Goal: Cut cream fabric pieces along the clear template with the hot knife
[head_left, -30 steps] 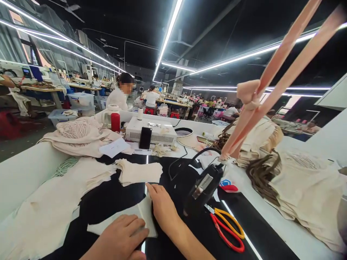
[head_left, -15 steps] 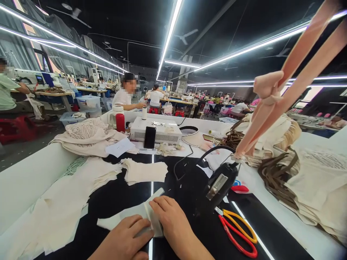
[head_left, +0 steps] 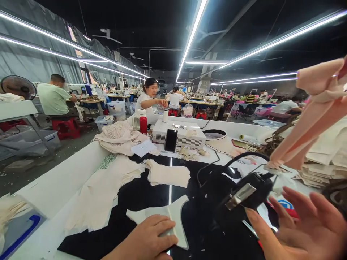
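Observation:
My left hand point(head_left: 151, 234) lies on a cut piece of pale cloth point(head_left: 181, 220) on the black tabletop, its fingers stretched across the cloth and pressing it down. My right hand point(head_left: 300, 227) is lifted at the lower right, fingers spread, with nothing seen in it. Just left of and behind its fingers is a black corded tool point(head_left: 252, 191) with a metal plate, hung from knotted pink fabric straps point(head_left: 311, 122). Whether the fingertips touch it I cannot tell. Scissors point(head_left: 251, 228) lie mostly hidden behind the right hand.
A small cream cloth stack point(head_left: 168, 174) and a longer pile of pale pieces point(head_left: 100, 195) lie on the table. Behind them stand a phone point(head_left: 171, 140), a white vented box point(head_left: 180, 133) and a red container point(head_left: 143, 124). A co-worker point(head_left: 148, 99) sits beyond.
My right hand has left the cloth and moved right towards the hanging tool, opening its fingers. The left hand stays on the cloth, which lies flatter. The view has swung left.

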Available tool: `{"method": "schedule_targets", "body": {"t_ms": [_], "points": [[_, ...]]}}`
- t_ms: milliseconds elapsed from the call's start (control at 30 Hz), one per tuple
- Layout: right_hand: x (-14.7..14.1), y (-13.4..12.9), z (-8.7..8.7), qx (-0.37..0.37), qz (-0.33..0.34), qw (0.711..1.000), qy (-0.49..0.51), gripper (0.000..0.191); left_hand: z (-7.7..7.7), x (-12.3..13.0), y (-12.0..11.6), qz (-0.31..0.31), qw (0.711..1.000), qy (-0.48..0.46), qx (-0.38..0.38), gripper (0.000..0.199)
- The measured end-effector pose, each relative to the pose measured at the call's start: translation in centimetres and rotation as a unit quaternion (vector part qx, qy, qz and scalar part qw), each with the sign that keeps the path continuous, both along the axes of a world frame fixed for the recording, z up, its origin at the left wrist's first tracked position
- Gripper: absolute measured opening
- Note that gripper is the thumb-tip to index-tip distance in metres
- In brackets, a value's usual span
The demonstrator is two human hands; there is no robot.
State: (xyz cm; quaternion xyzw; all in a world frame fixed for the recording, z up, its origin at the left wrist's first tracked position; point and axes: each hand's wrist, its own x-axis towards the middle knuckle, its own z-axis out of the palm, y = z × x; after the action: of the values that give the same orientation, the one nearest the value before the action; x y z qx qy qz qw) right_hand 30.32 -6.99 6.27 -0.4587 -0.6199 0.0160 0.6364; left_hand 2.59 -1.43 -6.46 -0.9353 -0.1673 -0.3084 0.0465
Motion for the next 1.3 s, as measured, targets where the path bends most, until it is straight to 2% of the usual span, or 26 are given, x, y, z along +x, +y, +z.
{"method": "schedule_targets", "body": {"t_ms": [33, 100, 200, 267, 333, 533, 633, 767, 967, 1133, 1300], "points": [[0.0, 0.3, 0.1, -0.011, -0.01, 0.999, 0.037, 0.043, -0.2, 0.0, 0.1, -0.003, 1.0, -0.004, 0.001, 0.042], [-0.1, 0.9, 0.0, -0.05, -0.035, 0.993, 0.103, 0.048, 0.4, -0.1, 0.0, -0.002, 1.0, 0.016, -0.023, 0.039], [-0.6, 1.6, -0.3, -0.119, -0.036, 0.978, 0.167, 0.045, 2.9, -0.5, -0.8, 0.005, 0.991, 0.076, -0.106, 0.031], [-1.3, 2.0, -0.2, -0.124, -0.017, 0.975, 0.186, 0.04, 4.4, -0.8, -1.3, 0.001, 0.984, 0.097, -0.147, 0.029], [-2.0, 2.4, 0.1, -0.095, -0.007, 0.977, 0.191, 0.038, 5.1, -1.0, -1.3, -0.006, 0.981, 0.101, -0.168, 0.026], [-3.9, 2.6, 0.7, -0.042, -0.005, 0.978, 0.204, 0.039, 4.9, -1.2, -1.1, -0.024, 0.977, 0.089, -0.193, 0.02], [-4.5, 1.9, 0.5, -0.051, 0.046, 0.975, 0.209, 0.042, 5.3, -0.6, -1.5, -0.016, 0.979, 0.083, -0.184, 0.021], [-5.0, 0.9, -0.1, -0.05, 0.133, 0.967, 0.21, 0.046, 5.5, 0.9, -1.9, -0.022, 0.986, 0.093, -0.138, 0.016], [-5.7, -0.1, -0.7, -0.054, 0.178, 0.955, 0.232, 0.061, 4.7, 2.5, -1.8, -0.045, 0.987, 0.14, -0.067, 0.004], [-6.8, -0.6, -1.0, -0.047, 0.206, 0.938, 0.274, 0.063, 4.2, 2.9, -2.4, -0.037, 0.984, 0.169, -0.029, 0.017], [-7.5, -0.9, -1.2, -0.043, 0.227, 0.934, 0.274, 0.055, 4.0, 3.0, -2.9, -0.009, 0.985, 0.161, -0.066, 0.014]]}}
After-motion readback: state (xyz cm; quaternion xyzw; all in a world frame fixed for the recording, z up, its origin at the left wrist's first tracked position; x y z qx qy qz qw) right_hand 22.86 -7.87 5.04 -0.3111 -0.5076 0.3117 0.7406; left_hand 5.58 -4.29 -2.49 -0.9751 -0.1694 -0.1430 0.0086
